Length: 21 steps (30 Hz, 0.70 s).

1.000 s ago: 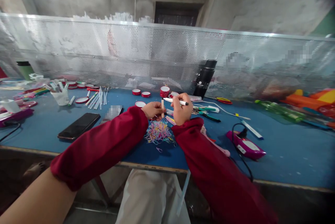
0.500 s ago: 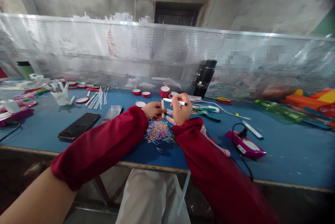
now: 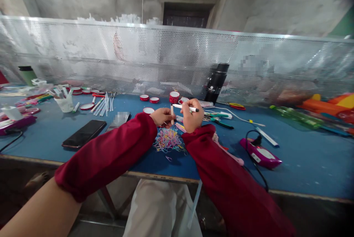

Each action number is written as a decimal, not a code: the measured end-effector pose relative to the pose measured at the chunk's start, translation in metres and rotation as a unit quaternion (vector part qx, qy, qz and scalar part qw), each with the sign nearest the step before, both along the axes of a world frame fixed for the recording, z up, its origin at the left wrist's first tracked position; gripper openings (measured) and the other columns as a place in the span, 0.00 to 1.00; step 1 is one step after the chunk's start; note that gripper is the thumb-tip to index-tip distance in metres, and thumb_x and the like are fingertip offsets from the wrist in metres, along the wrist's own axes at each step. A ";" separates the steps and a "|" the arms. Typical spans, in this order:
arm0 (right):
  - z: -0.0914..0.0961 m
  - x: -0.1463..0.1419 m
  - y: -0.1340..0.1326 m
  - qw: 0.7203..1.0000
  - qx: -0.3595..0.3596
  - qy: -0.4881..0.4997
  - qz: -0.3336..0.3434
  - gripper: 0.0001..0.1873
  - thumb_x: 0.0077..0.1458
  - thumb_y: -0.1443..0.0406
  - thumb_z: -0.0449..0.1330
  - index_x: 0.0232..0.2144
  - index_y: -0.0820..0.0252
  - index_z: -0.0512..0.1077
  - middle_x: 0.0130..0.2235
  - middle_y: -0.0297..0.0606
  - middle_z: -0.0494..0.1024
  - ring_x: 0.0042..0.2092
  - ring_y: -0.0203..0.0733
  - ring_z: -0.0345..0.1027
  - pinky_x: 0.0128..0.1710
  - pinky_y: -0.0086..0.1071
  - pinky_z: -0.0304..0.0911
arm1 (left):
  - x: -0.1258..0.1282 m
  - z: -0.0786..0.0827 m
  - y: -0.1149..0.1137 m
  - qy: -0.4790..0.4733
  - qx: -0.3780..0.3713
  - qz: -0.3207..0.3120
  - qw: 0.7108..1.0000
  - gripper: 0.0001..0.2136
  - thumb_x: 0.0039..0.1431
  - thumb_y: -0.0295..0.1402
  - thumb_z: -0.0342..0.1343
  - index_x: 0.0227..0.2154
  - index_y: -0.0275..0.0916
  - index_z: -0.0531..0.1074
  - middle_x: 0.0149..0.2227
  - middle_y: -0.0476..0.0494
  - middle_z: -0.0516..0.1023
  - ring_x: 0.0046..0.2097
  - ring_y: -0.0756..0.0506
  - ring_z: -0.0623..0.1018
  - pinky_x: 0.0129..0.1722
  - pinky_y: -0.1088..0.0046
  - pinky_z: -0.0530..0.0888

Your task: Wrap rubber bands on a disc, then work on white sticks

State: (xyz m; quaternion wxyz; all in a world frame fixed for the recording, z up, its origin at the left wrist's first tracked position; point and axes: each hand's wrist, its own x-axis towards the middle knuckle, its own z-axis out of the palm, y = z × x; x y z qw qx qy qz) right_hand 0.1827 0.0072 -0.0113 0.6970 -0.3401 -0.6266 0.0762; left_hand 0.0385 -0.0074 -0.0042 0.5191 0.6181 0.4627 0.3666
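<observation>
My left hand (image 3: 162,116) is closed on a flat wooden craft stick (image 3: 172,114), which it holds upright above the table. My right hand (image 3: 193,115) grips a white marker (image 3: 186,107) with a black end. The marker's tip is at the upper part of the stick; whether it touches cannot be told. Below both hands lies a loose pile of thin pastel rubber bands (image 3: 168,140), with one stray loop in front of it. Several pink and yellow pieces lie beside my right wrist, partly hidden by it.
A black phone (image 3: 84,134) lies left of my sleeve. Red tape rolls (image 3: 174,97) and a black bottle (image 3: 217,83) stand behind my hands. Pliers (image 3: 219,120) lie to the right, near a purple corded device (image 3: 260,153). A perforated metal screen (image 3: 155,56) bounds the table's far side.
</observation>
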 end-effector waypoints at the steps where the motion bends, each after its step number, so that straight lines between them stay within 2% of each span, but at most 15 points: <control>1: 0.000 0.000 0.000 1.000 0.000 0.000 -0.001 0.11 0.55 0.62 0.56 0.22 0.55 0.63 0.22 0.29 0.67 0.25 0.37 0.61 0.28 0.32 0.57 | 0.000 0.000 0.000 0.000 0.000 0.001 1.000 0.08 0.59 0.30 0.56 0.27 0.36 0.63 0.22 0.51 0.73 0.21 0.55 0.71 0.24 0.79 0.68; 12: 0.001 0.001 0.000 1.000 0.002 -0.022 -0.013 0.11 0.55 0.61 0.56 0.22 0.55 0.64 0.22 0.30 0.68 0.27 0.38 0.62 0.29 0.32 0.58 | -0.001 0.002 -0.002 0.005 0.008 0.003 1.000 0.09 0.58 0.30 0.58 0.25 0.35 0.65 0.20 0.52 0.72 0.19 0.55 0.69 0.20 0.80 0.63; 21: 0.001 0.001 -0.001 0.999 0.008 -0.030 -0.008 0.11 0.56 0.62 0.57 0.22 0.56 0.64 0.23 0.30 0.68 0.26 0.37 0.62 0.29 0.32 0.57 | 0.001 0.003 -0.003 0.001 0.001 -0.006 1.000 0.09 0.62 0.27 0.52 0.25 0.35 0.64 0.20 0.51 0.72 0.19 0.55 0.70 0.19 0.81 0.63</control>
